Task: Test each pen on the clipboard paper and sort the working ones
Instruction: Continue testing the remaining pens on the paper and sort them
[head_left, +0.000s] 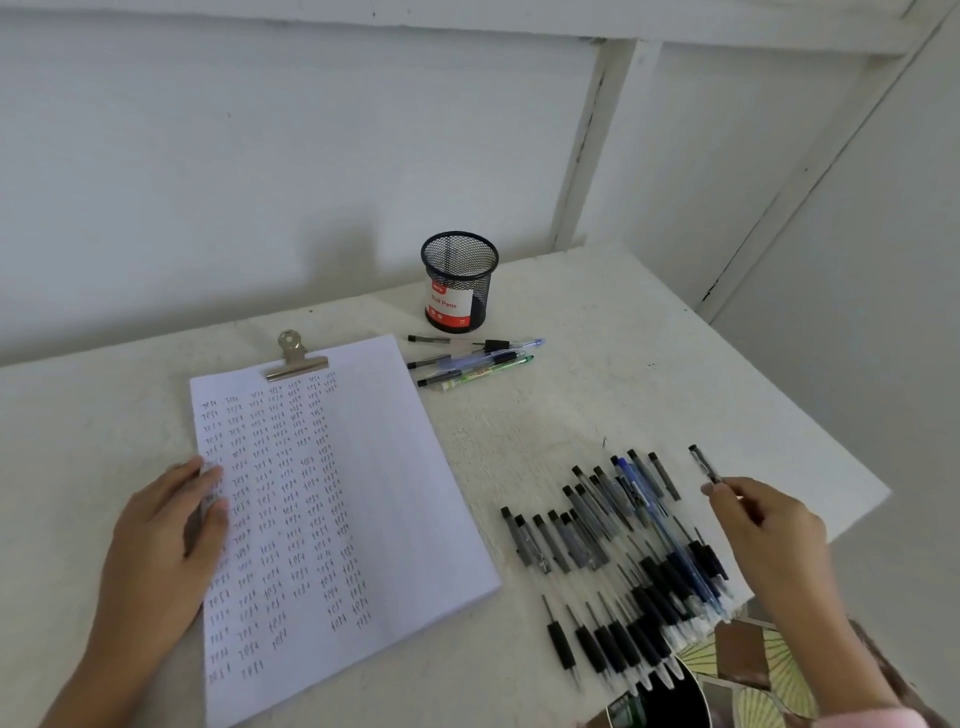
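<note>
Pen (704, 464) pinched in your right hand (763, 525), pen pile (628, 566) just left. Your left hand (166, 535) lies flat on the paper (363, 493). Far beyond the grip, the mesh cup (459, 260) bears a Ball Pens label (448, 304).

One person, two hands in view, both bare. The L hand (166, 525) joins a bare wrist and forearm (104, 649), uncovered up to the frame edge. The R hand (769, 525) also has a bare wrist and forearm; only in the bottom right corner a pink sleeve (872, 721) begins (soft-looking fabric, v. little of it is visible). Fingers are slim on both hands. Nails look short, esp. on the L hand, but the picture is too blurred for more detail.
</note>
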